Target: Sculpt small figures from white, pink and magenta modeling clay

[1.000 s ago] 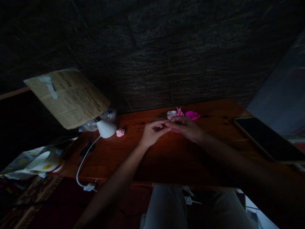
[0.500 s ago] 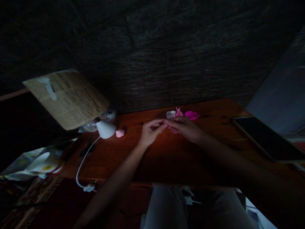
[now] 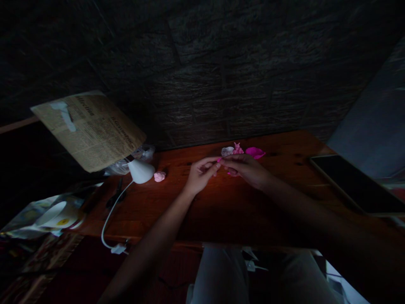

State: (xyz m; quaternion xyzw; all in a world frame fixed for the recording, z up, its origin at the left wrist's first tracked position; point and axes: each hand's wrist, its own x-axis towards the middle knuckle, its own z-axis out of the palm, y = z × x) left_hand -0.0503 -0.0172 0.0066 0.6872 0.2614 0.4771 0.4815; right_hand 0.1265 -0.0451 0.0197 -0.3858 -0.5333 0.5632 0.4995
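Note:
My left hand [image 3: 202, 173] and my right hand [image 3: 245, 166] meet fingertip to fingertip above the wooden table. Between them they pinch a small bright pink piece [image 3: 219, 160] that looks like modelling clay. Fingers cover most of it. A bit of bright pink also shows under my right hand's fingers. Just behind the hands lie a whitish lump [image 3: 226, 151], a small pink figure [image 3: 238, 148] with two points on top, and a flat bright pink piece [image 3: 255, 152]. A pale pink lump [image 3: 159, 176] rests farther left.
A lamp with a newsprint-patterned shade [image 3: 91, 131] and a white base [image 3: 141, 172] stands at left, its white cord [image 3: 106, 223] hanging over the table edge. Dark scissors [image 3: 116, 194] and a white cup [image 3: 60, 217] are near it. A phone [image 3: 357, 183] lies at right.
My fingers have shifted slightly around the pink piece, and its bright pink shows more clearly at the fingertips. Both arms and the surrounding things stay nearly where they were.

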